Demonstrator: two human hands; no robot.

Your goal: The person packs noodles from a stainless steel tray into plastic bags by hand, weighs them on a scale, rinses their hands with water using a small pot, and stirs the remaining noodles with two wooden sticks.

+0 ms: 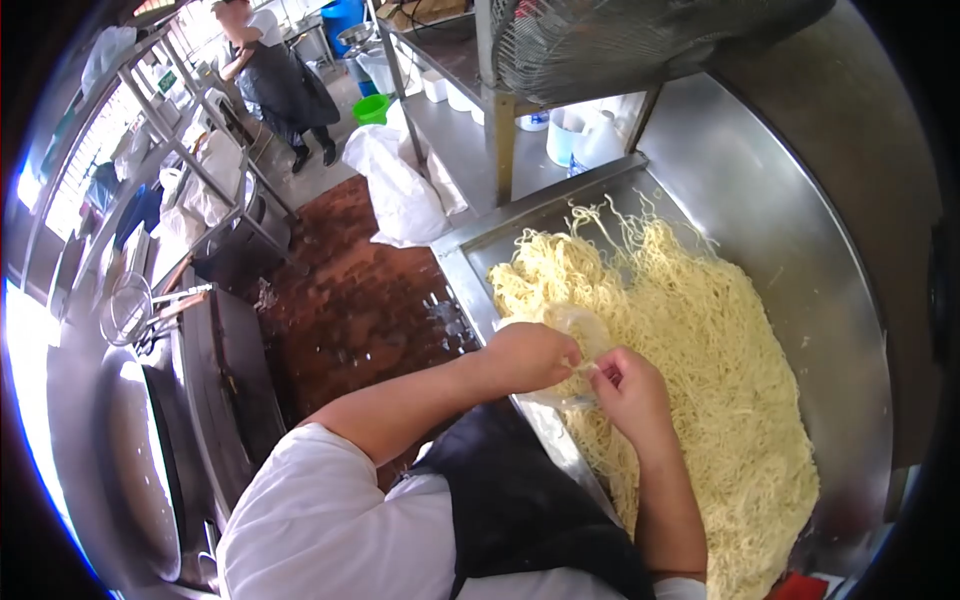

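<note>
My left hand point(535, 357) is closed, its fingers pinching the edge of a clear plastic bag point(582, 325). Close beside it, my right hand point(632, 395) pinches the same bag with thumb and fingers. The thin bag hangs between and behind my hands, over the near edge of the metal trough; how much is inside it I cannot tell. Below and beyond lies a large heap of yellow noodles point(710, 370), spread along the stainless steel trough point(835, 330).
A fan point(600, 50) stands on a metal shelf point(455, 135) beyond the trough. White plastic sacks point(395, 185) and a green basin point(371, 109) are farther off. At left are a large wok point(140, 460) and a wire strainer point(127, 308). Another person point(280, 85) stands at the back.
</note>
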